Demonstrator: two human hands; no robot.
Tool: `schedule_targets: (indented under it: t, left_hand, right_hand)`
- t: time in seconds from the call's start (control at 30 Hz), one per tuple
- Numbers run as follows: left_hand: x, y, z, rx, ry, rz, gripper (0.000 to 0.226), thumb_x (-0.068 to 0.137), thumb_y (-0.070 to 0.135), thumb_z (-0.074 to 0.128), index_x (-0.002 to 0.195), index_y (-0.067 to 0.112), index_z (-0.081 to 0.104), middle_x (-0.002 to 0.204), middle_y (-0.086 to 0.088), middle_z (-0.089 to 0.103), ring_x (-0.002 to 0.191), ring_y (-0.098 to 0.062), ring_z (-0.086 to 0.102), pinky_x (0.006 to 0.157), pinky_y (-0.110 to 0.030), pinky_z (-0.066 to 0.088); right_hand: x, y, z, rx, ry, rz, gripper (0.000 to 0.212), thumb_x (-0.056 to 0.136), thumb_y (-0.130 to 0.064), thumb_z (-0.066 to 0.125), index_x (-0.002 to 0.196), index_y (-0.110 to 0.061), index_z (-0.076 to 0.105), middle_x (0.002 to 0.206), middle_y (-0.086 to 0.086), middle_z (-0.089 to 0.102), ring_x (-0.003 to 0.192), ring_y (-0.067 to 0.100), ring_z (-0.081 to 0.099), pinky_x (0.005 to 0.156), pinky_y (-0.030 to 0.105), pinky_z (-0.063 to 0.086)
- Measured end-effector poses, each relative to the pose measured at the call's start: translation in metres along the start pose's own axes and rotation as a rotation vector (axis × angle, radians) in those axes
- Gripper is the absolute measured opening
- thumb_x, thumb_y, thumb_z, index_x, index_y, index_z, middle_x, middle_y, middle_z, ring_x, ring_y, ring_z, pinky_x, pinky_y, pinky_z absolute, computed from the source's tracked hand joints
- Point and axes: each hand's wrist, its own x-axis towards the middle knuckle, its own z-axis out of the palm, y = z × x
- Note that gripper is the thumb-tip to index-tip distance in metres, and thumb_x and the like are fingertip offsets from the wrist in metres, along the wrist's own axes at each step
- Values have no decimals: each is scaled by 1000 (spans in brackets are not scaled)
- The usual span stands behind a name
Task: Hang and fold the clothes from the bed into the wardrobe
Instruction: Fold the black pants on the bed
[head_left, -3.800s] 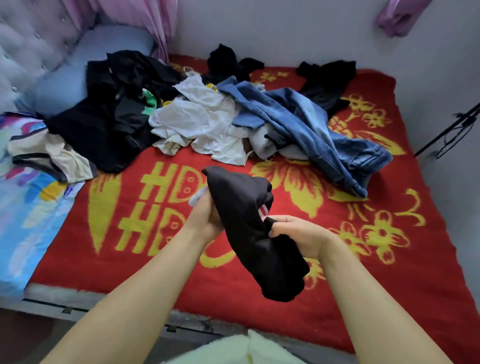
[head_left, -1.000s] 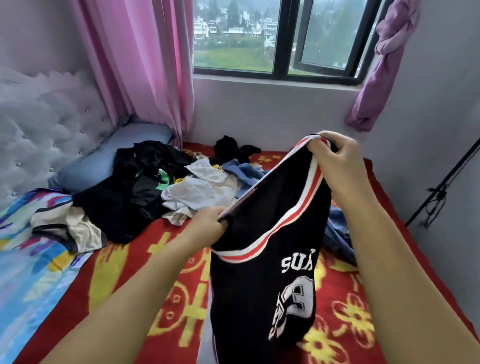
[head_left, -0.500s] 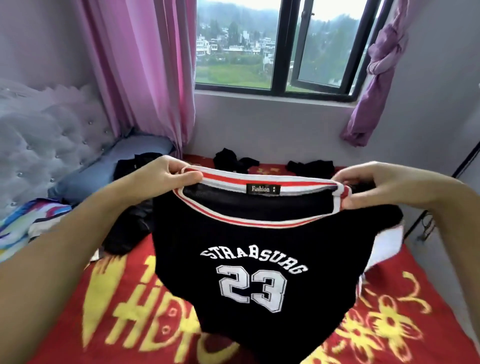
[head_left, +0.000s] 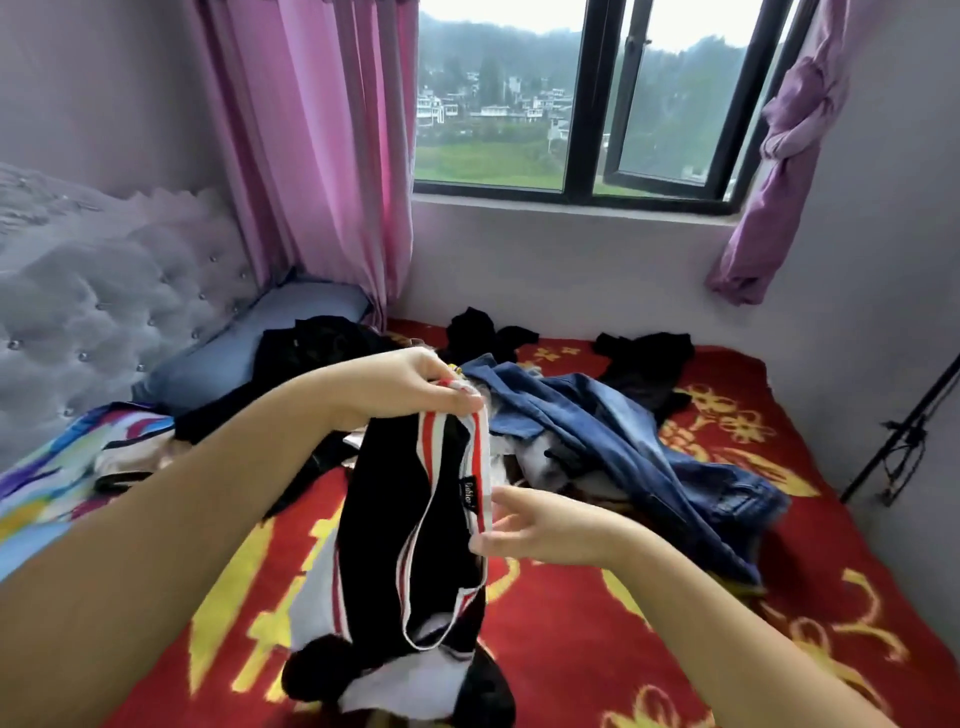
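While the black jersey (head_left: 405, 525) hangs bunched over the near half of the bed (head_left: 597, 623), your left hand (head_left: 410, 387) pinches its red-and-white striped neckband at the top, fingers curled round the trim. Your right hand (head_left: 540, 525) sits at 4 o'clock from the left one, fingers loosely extended, thumb and fingertips touching the same neckband just beside the small black label; whether it actually pinches the trim, can't tell. Jersey body drops toward 6 o'clock, white panels showing at its lower end, which reaches the red blanket.

Rest of the load lies on the bed behind it: blue jeans (head_left: 639, 441) at 2 o'clock from the jersey, a black pile (head_left: 311, 353) at 11 o'clock against the blue pillow (head_left: 260, 332), two small black garments at 12 to 1 o'clock near the wall, white items under the jeans. Pink curtain (head_left: 311, 156) at upper left, window (head_left: 587, 104) at 12, knotted purple curtain (head_left: 779, 156) at upper right. Tufted headboard (head_left: 93, 291) at 9 o'clock.
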Motion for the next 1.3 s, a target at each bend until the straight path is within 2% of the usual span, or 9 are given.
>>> schedule_targets:
  t: [0.13, 0.33, 0.53, 0.7, 0.83, 0.97, 1.03, 1.17, 1.3]
  left_hand:
    - [-10, 13, -13, -66, 23, 19, 38, 84, 36, 65, 49, 24, 61, 53, 9, 37, 51, -7, 33, 54, -18, 31]
    - [-27, 8, -44, -250, 93, 41, 31, 82, 25, 61, 53, 25, 71, 55, 9, 64, 48, 0, 58, 51, -12, 46]
    - [-46, -64, -74, -377, 189, -118, 63, 40, 59, 90, 83, 14, 77, 86, -11, 70, 72, -17, 63, 64, -21, 53]
    - [-54, -83, -76, -464, 79, -122, 65, 38, 58, 91, 82, 12, 78, 85, -14, 72, 68, -15, 68, 61, -21, 55]
    - [-48, -67, -69, -519, 83, -138, 61, 30, 56, 93, 65, 9, 75, 63, -9, 69, 53, -14, 65, 50, -21, 53]
    - [-22, -27, -45, -518, 110, -122, 36, 62, 42, 82, 68, 7, 75, 68, -11, 71, 57, -16, 68, 53, -22, 54]
    - [-10, -6, -32, -467, 108, -132, 27, 80, 30, 67, 73, 5, 75, 72, -12, 72, 58, -16, 68, 54, -22, 54]
    - [-2, 7, -27, -447, 158, -152, 29, 90, 26, 61, 74, 4, 71, 70, -10, 71, 56, -15, 67, 53, -21, 54]
    - [-10, -1, -41, -495, 178, -150, 29, 82, 31, 64, 75, 5, 75, 79, -14, 73, 66, -21, 71, 59, -27, 57]
  right_hand:
    - [22, -6, 11, 7, 205, -107, 21, 95, -22, 53, 74, -20, 50, 57, -9, 43, 40, 1, 34, 42, 15, 27]
    - [39, 31, 16, -248, 153, -20, 13, 84, -14, 53, 71, -15, 52, 69, -2, 52, 71, 15, 49, 64, 31, 41]
    - [-15, 24, -64, 638, 506, -112, 15, 71, -31, 68, 68, -15, 70, 64, -2, 66, 55, 7, 58, 55, 20, 47]
    - [-78, -5, -119, 253, 235, -180, 30, 66, -43, 76, 82, -18, 76, 49, 2, 38, 40, 12, 29, 40, 16, 23]
    - [-74, -4, -125, -57, 283, -107, 15, 78, -37, 74, 91, -29, 75, 61, 1, 50, 54, 25, 39, 52, 37, 32]
    - [-20, -3, -50, -145, 34, -16, 59, 85, -51, 64, 139, -41, 42, 122, -15, 61, 105, -4, 60, 94, 24, 49]
    - [5, -17, -11, 8, 41, -131, 42, 91, -46, 58, 131, -41, 46, 131, -14, 57, 116, -3, 54, 97, 18, 45]
    - [39, -38, 7, 90, 458, -141, 23, 98, -22, 47, 76, -17, 52, 68, 1, 57, 55, 13, 49, 57, 32, 36]
    - [54, -9, -5, 4, 584, -45, 20, 88, -7, 47, 68, -9, 49, 58, -2, 43, 45, 5, 34, 49, 24, 30]
